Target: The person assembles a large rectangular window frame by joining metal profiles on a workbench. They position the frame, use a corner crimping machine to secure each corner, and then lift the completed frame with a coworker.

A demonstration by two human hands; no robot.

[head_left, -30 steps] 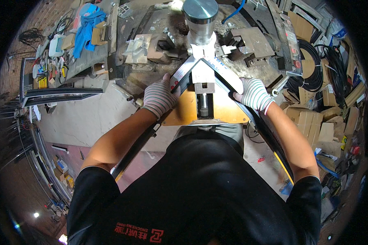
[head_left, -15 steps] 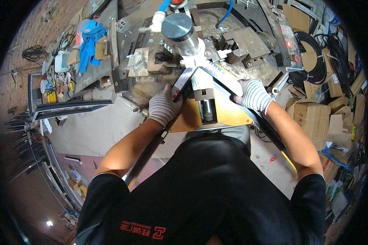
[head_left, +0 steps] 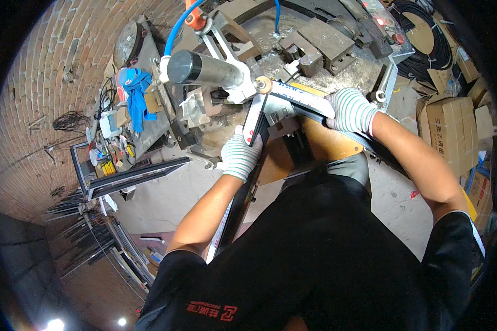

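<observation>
Both my hands wear white gloves with green stripes. My left hand (head_left: 241,155) is closed round a dark metal frame bar (head_left: 255,121) with a white face. My right hand (head_left: 352,112) grips a second frame bar (head_left: 301,98) of the same kind, with a strip of printed film along it. The two bars meet in a corner under the head of a machine, beside its silver cylinder (head_left: 212,70). Beneath the corner lies a yellow-brown plate (head_left: 334,138). The bars run back past my forearms on both sides of my body.
A blue hose (head_left: 178,27) feeds the cylinder. Steel blocks (head_left: 328,44) stand on the machine bed. A control box with a red button (head_left: 397,38) is at far right, near cartons (head_left: 450,129) and coiled black cable (head_left: 433,49). At left are a dark frame (head_left: 138,176) and a blue cloth (head_left: 138,96).
My view has swung and tilted, so the machine now leans left in the picture. Both hands still grip the bars, and the bars' corner remains by the machine's head.
</observation>
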